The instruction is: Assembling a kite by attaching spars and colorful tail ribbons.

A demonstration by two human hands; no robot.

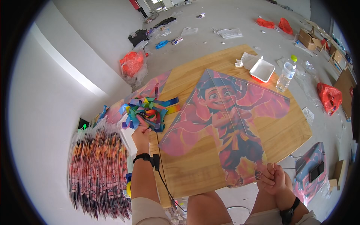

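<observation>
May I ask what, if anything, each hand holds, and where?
Holding cannot be told: left hand at near edge of the ribbons, right hand by lower corner of the kite.

Pink kite [231, 122] flat, multicol. ribbons [146, 111] bunched L

The left band [142, 156] is black with a boxy black module [155, 162]. Below it is a pale beige sleeve [150, 210]; to its right, pale shorts [259, 218] and a black right band [287, 216].
</observation>
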